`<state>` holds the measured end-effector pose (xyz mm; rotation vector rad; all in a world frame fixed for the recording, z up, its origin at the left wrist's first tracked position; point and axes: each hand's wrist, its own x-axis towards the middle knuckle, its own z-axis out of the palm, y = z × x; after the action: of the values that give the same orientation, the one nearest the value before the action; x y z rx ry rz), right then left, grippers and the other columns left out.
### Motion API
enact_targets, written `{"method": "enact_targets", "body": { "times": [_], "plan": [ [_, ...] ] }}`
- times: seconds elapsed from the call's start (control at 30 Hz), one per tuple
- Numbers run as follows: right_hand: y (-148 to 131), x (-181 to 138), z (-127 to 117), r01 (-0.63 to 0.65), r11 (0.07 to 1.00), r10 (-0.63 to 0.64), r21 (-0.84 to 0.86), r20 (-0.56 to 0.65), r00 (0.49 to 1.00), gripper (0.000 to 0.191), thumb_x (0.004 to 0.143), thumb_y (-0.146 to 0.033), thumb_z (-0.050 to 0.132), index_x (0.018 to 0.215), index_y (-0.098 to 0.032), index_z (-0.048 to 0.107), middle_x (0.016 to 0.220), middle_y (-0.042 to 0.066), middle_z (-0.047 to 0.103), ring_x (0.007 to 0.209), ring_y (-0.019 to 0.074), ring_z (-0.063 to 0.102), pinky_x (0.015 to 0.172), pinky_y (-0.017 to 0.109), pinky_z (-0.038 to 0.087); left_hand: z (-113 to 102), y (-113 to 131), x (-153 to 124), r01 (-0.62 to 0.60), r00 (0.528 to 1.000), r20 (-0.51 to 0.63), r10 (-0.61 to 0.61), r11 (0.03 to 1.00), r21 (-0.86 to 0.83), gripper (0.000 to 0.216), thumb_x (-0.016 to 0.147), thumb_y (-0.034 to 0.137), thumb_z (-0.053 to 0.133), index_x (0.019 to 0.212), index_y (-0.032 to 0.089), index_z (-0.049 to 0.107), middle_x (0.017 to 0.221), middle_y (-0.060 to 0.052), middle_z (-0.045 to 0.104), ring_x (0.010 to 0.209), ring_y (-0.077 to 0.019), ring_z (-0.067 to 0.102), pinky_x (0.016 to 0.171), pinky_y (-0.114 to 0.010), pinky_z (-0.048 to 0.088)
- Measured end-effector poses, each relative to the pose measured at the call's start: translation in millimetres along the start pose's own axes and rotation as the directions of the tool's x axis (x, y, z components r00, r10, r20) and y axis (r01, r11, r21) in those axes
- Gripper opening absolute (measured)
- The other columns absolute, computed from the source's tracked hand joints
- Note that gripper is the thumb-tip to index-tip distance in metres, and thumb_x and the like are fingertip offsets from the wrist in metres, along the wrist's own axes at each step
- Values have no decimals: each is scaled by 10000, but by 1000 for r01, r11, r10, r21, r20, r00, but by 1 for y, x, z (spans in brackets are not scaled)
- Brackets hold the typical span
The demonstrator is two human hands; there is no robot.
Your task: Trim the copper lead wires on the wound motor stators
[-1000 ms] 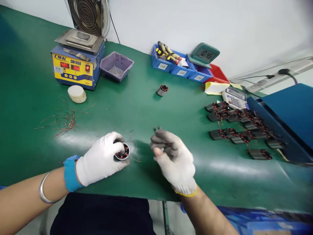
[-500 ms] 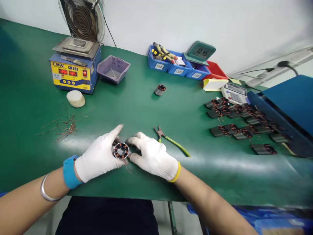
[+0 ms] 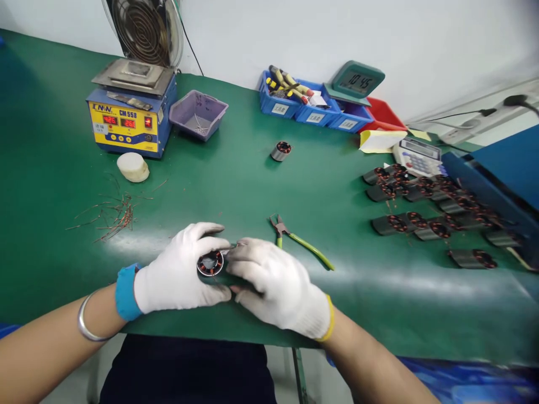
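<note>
A small motor stator (image 3: pixel 210 270), a metal ring with copper windings inside, sits in my gloved left hand (image 3: pixel 174 275), whose fingers and thumb curl around it. My gloved right hand (image 3: pixel 280 283) is closed beside the stator's right side, fingertips close to those of the left. Whatever its fingers pinch is hidden. Green-handled cutting pliers (image 3: pixel 284 229) lie with jaws apart on the table, just beyond my right hand. Farther back stands a single stator (image 3: pixel 281 151). Loose copper wire ends (image 3: pixel 122 219) are heaped to the left.
At the back left is a solder pot unit (image 3: pixel 126 128) with a purple tray (image 3: pixel 217 115) beside it and a pale round block (image 3: pixel 132 167) in front. Blue bins (image 3: pixel 280 109) line the wall by a clock (image 3: pixel 357 81). Several stators (image 3: pixel 435 229) lie at the right near a calculator (image 3: pixel 419 159).
My left fingers have closed farther around the stator. My right hand has shifted slightly right and toward me, its fingers curling more. The view has shifted a little.
</note>
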<state>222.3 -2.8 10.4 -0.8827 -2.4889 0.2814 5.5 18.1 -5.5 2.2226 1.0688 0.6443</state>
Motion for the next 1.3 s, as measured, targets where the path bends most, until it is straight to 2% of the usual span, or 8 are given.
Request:
{"method": "enact_targets", "body": {
  "times": [0.3,0.57,0.67,0.77,0.83,0.97,1.13,1.3],
  "plan": [
    [-5,-1,20,-133,985,159,-115,270,950,228,826,-234,566,1046,-189,604,1070,92,653,873,226,605,733,349,450,-16,8,10,132,983,162,-86,947,-294,131,717,222,632,837,199,678,1171,-72,632,1035,-217,627,917,-344,517],
    [-12,-1,25,-186,952,255,-242,294,921,158,830,-162,512,932,-205,625,1001,56,660,723,175,559,605,310,357,-7,-2,10,403,885,-114,-452,866,-297,206,841,342,521,928,166,586,890,-49,667,776,-187,647,746,-357,556],
    [-9,-3,24,-166,974,202,-157,252,947,138,815,-199,530,920,-198,620,1044,64,658,769,179,575,662,312,389,-16,0,4,314,913,-178,-367,911,-266,395,790,319,592,1145,155,535,1172,-112,621,1008,-225,633,880,-392,538],
    [-5,-5,20,-167,982,181,-82,210,961,122,801,-194,528,889,-193,612,1115,71,654,835,185,599,715,312,420,-18,0,-2,135,991,17,-135,967,-215,967,669,256,702,1476,188,173,1457,-154,416,1281,-279,481,1029,-420,459],
    [-4,-6,17,-176,982,186,-65,216,958,105,795,-195,527,861,-194,609,1095,65,666,801,178,611,688,304,430,-12,-2,-3,80,987,151,-58,986,-143,1123,639,221,711,1512,203,5,1407,-148,487,1238,-292,523,999,-425,475],
    [-4,-6,9,-186,982,183,-8,233,955,120,806,-211,511,865,-201,616,961,37,691,711,156,626,626,277,442,3,-8,-1,35,986,164,-9,987,-160,1003,733,191,619,1512,179,-12,1072,-69,690,944,-226,666,841,-354,528],
    [-10,-3,2,-366,927,374,-84,131,918,347,859,-310,533,1181,-183,558,1188,93,621,722,151,639,564,264,439,6,-10,-1,40,988,155,-14,985,-166,1014,744,206,642,1515,184,-15,1094,-73,679,958,-234,652,839,-368,517],
    [-15,9,-1,-389,887,456,-249,336,824,276,915,-313,493,1151,-214,597,1020,69,651,762,193,643,526,272,374,4,-7,-1,43,987,159,-17,986,-162,968,756,236,640,1515,196,41,1088,-54,685,936,-216,667,822,-329,521]
  ]
}}
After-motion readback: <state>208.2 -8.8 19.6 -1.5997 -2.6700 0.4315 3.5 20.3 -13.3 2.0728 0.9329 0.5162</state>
